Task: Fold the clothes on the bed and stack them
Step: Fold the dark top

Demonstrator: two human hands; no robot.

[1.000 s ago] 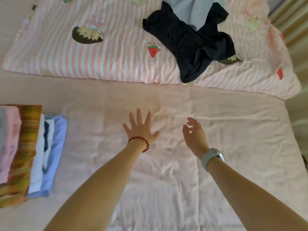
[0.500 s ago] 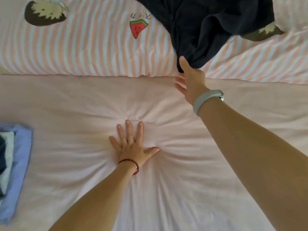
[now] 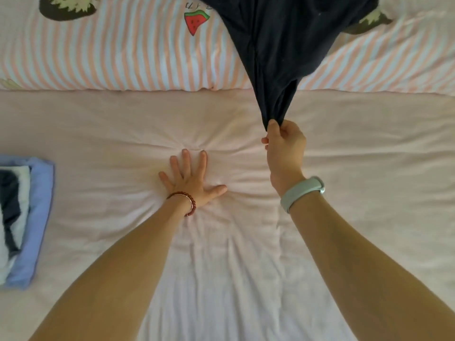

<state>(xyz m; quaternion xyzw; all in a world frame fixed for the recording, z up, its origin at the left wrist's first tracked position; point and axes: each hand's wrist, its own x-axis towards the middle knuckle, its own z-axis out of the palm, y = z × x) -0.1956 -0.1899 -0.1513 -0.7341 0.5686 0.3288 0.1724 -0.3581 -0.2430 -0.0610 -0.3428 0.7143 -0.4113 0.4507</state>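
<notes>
- Fingers and thumb of my right hand pinch the near tip of a dark navy garment, which stretches taut from the grip toward the far side of the bed.
- Most of that garment lies spread over the striped quilt at the far right, and its bunched near end hangs over the pink sheet, narrowing to a point where I hold it.
- My left hand lies flat on the pink sheet, palm down, fingers straight and spread, thumb pointing right; it grips nothing.
- Creases in the sheet fan outward from under that palm.
- My left hand sits to the left of my right hand and a little nearer to me, the two apart.
- On my left wrist I wear a red bead bracelet; on my right wrist, a pale grey-green band.
- At the left edge, a stack of folded clothes rests on the sheet, well apart from both hands: a blue piece at the bottom, with white and dark fabric on top.
- The striped quilt, in peach and white, carries a watermelon slice print just left of the navy garment, and dark cartoon patches at the far left and far right.
</notes>
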